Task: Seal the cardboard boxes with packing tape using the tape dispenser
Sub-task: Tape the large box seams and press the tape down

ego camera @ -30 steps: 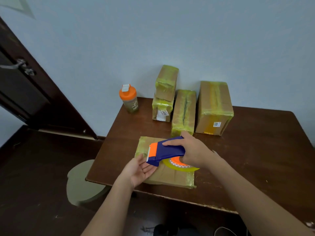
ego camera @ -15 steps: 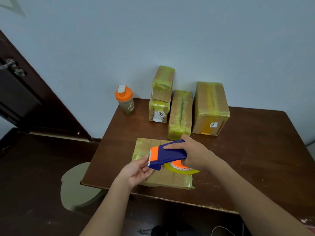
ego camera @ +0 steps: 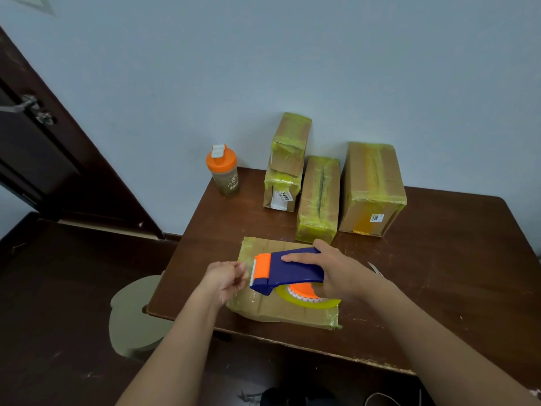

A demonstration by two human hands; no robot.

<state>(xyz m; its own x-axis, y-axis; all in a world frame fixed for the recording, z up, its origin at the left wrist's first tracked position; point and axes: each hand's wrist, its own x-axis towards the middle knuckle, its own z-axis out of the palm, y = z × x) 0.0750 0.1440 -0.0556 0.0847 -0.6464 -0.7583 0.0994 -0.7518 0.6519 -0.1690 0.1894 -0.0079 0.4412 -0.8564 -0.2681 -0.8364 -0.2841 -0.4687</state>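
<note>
1. The worktop (ego camera: 439, 259) carries everything; the flat cardboard box (ego camera: 281, 312) at its near left edge is the landmark for all that follows.
2. Behind that box, against the wall, stand the already taped boxes: a large box (ego camera: 371, 189) to the back right, a narrow box (ego camera: 319, 197) directly behind, and a small stacked pair (ego camera: 285, 165) to the back left, with an orange-lidded shaker bottle (ego camera: 224, 171) further left.
3. The tape dispenser (ego camera: 288, 269) hovers just over the flat box, its long axis running left to right across the box, cutter end to the left, yellow tape roll (ego camera: 310, 301) hanging below.
4. The right hand (ego camera: 342, 273) wraps its grip round the dispenser's blue body, from the box's right side.
5. The left hand (ego camera: 227, 278) sits at the box's left edge, right beside the cutter, fingers curled together as if pinching the tape's free end; the clear tape itself is too faint to confirm.
6. The left hand is nearer the tape end, so the pull likely runs leftward off the cutter.
</note>
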